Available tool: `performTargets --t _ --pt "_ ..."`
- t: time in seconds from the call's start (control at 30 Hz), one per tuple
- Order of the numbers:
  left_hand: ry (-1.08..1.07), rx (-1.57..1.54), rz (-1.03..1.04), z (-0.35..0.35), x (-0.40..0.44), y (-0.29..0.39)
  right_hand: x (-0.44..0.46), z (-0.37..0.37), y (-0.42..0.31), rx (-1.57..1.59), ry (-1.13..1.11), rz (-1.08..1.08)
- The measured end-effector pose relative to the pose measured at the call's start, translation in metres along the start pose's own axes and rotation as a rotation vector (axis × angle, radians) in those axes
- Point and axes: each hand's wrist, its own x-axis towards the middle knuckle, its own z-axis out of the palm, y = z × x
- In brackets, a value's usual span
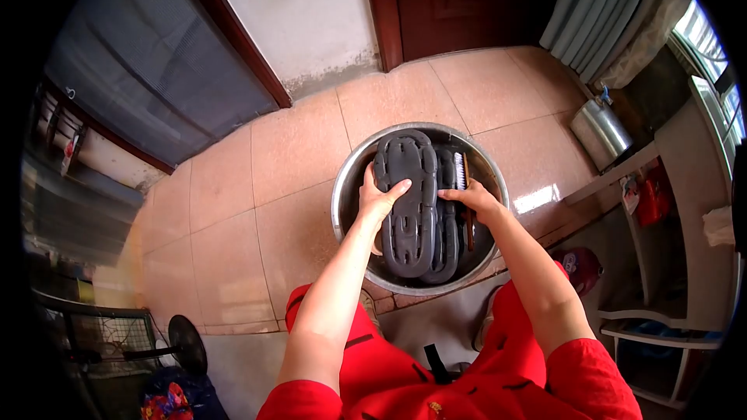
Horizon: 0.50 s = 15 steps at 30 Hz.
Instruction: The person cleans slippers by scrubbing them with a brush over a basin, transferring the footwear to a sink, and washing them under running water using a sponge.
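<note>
Two dark grey slippers, with their grooved soles facing up, rest in a wide metal basin (339,222). The upper slipper (407,218) overlaps the lower slipper (447,253) on its right. My left hand (378,198) grips the upper slipper's left edge, its thumb on the sole and the other fingers mostly hidden at the side. From the right, my right hand (476,199) closes on the lower slipper's edge, with its thumb across the top and its fingers hidden underneath. A wooden-handled brush (459,169) with white bristles stands on edge against the slippers, passing under my right hand.
The basin stands on pink floor tiles (299,218) in front of my knees. To the right are a metal container (601,136) and a pale shelf unit (685,241). A round black object (187,344) is at lower left; a dark red door (475,4) is ahead.
</note>
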Motion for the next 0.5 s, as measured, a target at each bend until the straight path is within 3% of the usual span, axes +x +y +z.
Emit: performTargets --t 0.03,0.13,0.2,0.27,0.33,0.37,0.43,0.5 --pt "0.012 0.014 0.010 0.000 -0.006 0.010 0.003 0.000 0.001 0.006 0.001 0.001" --pt "-0.016 0.047 -0.025 -0.003 -0.015 0.028 0.003 0.002 -0.008 -0.716 0.437 -0.233" --pt "0.132 0.394 0.030 -0.005 -0.014 0.028 0.004 0.002 -0.017 -0.698 0.510 -0.346" --pt "0.152 0.437 0.060 -0.005 -0.017 0.034 0.003 0.004 -0.029 -0.647 0.551 -0.375" --pt "0.166 0.483 0.090 -0.003 -0.018 0.041 0.017 0.003 -0.033 -0.221 0.507 -0.478" --pt "0.141 0.425 0.200 -0.002 -0.016 0.044 0.023 0.004 -0.032 0.055 0.385 -0.491" --pt "0.106 0.373 0.314 0.001 -0.015 0.054 0.020 0.004 -0.044 0.158 0.299 -0.509" --pt "-0.069 -0.102 0.242 0.004 -0.019 0.067 0.007 0.003 -0.057 0.268 0.180 -0.497"
